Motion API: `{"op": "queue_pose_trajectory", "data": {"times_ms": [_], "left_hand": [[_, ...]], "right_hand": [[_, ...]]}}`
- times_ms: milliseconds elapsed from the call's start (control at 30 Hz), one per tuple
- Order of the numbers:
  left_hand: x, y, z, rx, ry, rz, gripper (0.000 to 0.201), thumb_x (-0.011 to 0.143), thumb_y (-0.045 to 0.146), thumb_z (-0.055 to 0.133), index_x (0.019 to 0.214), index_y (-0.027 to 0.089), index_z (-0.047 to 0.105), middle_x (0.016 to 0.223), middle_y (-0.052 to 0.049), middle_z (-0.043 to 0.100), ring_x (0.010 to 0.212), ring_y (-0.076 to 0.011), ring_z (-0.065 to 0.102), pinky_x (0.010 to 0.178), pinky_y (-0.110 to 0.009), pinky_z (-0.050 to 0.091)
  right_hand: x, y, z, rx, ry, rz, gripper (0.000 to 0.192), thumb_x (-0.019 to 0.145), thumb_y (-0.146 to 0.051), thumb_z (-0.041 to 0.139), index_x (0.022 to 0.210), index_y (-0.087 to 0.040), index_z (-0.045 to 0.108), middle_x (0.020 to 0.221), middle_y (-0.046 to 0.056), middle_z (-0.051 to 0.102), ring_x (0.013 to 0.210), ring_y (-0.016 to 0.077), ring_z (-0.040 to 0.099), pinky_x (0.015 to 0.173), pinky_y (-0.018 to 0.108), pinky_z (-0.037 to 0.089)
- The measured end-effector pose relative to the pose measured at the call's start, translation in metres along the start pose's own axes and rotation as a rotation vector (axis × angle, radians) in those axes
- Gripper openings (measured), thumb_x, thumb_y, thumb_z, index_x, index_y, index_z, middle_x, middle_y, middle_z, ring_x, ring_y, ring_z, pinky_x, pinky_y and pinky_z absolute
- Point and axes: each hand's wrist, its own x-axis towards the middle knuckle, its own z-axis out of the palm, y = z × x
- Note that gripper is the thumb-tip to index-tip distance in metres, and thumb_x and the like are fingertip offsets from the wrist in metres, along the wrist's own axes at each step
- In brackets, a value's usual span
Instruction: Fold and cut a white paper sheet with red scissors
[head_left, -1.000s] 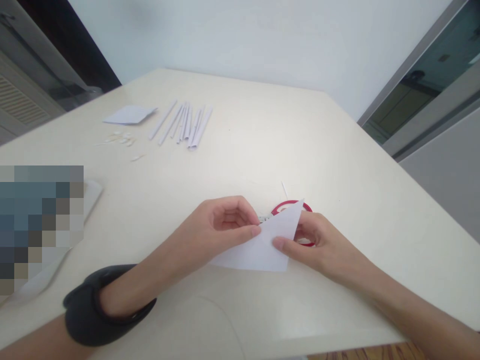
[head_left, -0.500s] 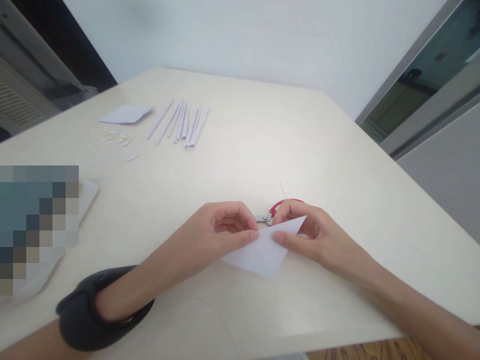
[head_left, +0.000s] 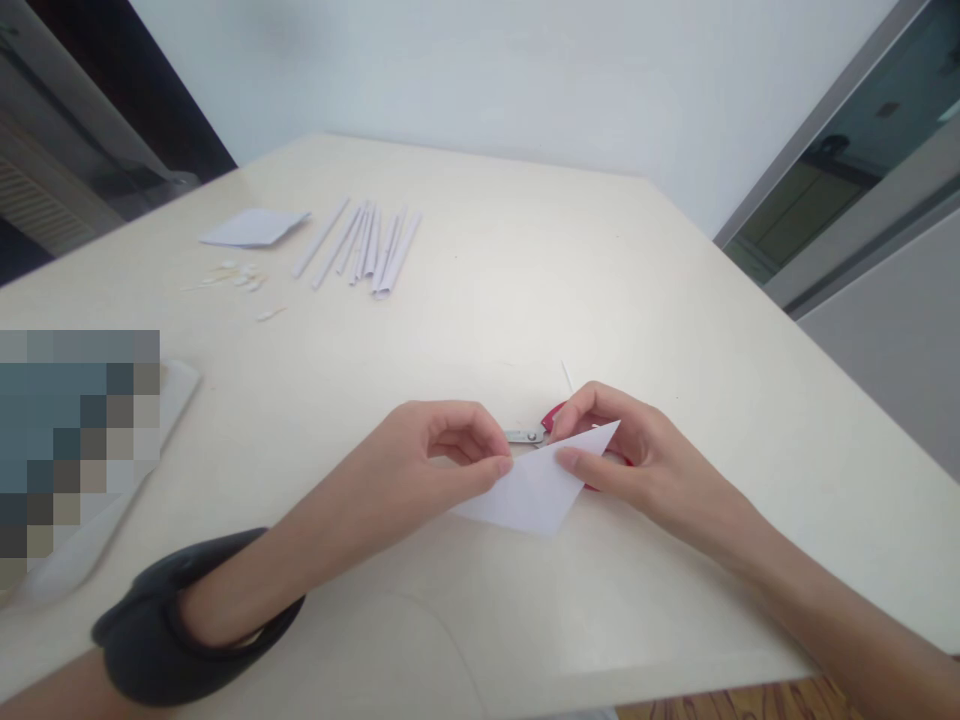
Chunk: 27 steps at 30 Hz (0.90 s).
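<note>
White paper sheet (head_left: 536, 495): we find it angled between both hands, above the near part of the bench (head_left: 675, 300).
Left grip: thumb and forefinger of the left hand (head_left: 442, 450) pinch its upper edge.
Right grip: the right hand (head_left: 630, 440) holds it, thumb on the near face; the fingertips behind are hidden.
Reason for hold: we judge that two pinch points steady the thin sheet and control its edge.
Red-handled scissors (head_left: 534, 436): behind the sheet, partly covered, presumably within easy reach.
Paper tubes (head_left: 370, 250): grouped far left, roughly parallel, beside cotton swabs (head_left: 247, 285).
Containers: we identify none; we cannot tell whether the tubes hold anything.
</note>
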Motion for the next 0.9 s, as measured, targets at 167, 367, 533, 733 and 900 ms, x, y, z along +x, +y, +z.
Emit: {"op": "queue_pose_trajectory", "data": {"times_ms": [167, 367, 533, 733, 900], "left_hand": [[0.000, -0.007, 0.001, 0.097, -0.021, 0.056, 0.010, 0.080, 0.021, 0.057, 0.072, 0.022, 0.064, 0.071, 0.004, 0.064, 0.069, -0.0133, 0.057, 0.063, -0.022, 0.042], [-0.002, -0.001, 0.004, 0.150, -0.057, 0.053, 0.011, 0.078, 0.022, 0.057, 0.070, 0.022, 0.065, 0.070, 0.004, 0.065, 0.069, -0.0149, 0.056, 0.066, -0.025, 0.045], [-0.003, 0.008, 0.007, 0.092, -0.091, 0.028, 0.012, 0.075, 0.015, 0.057, 0.068, 0.020, 0.066, 0.073, 0.004, 0.068, 0.073, -0.0137, 0.060, 0.071, -0.023, 0.047], [0.000, -0.001, 0.010, 0.075, -0.081, 0.063, 0.012, 0.075, 0.015, 0.057, 0.069, 0.021, 0.066, 0.073, 0.005, 0.069, 0.072, -0.0125, 0.062, 0.070, -0.021, 0.048], [-0.002, 0.003, 0.010, 0.109, -0.078, 0.009, 0.011, 0.074, 0.018, 0.059, 0.065, 0.020, 0.066, 0.070, 0.004, 0.070, 0.070, -0.0137, 0.062, 0.068, -0.023, 0.048]], "right_hand": [[0.001, -0.007, -0.004, -0.082, -0.017, -0.096, 0.005, 0.084, -0.016, 0.058, 0.083, -0.021, 0.057, 0.098, 0.001, 0.061, 0.094, 0.0164, 0.057, 0.075, 0.028, 0.047], [0.000, -0.004, 0.004, -0.197, -0.096, -0.155, 0.014, 0.079, -0.008, 0.058, 0.077, -0.021, 0.061, 0.094, 0.000, 0.060, 0.087, 0.0145, 0.056, 0.073, 0.026, 0.045], [-0.001, -0.001, 0.010, -0.258, -0.146, -0.150, 0.011, 0.078, -0.012, 0.058, 0.077, -0.022, 0.061, 0.091, -0.001, 0.059, 0.080, 0.0140, 0.056, 0.068, 0.027, 0.045], [-0.002, -0.003, 0.014, -0.288, -0.122, -0.130, 0.010, 0.076, -0.012, 0.056, 0.077, -0.022, 0.057, 0.087, -0.002, 0.058, 0.077, 0.0135, 0.055, 0.067, 0.027, 0.045], [-0.003, -0.004, 0.018, -0.290, -0.083, -0.095, 0.011, 0.075, -0.011, 0.055, 0.074, -0.022, 0.054, 0.083, -0.004, 0.057, 0.074, 0.0125, 0.054, 0.064, 0.026, 0.043]]}}
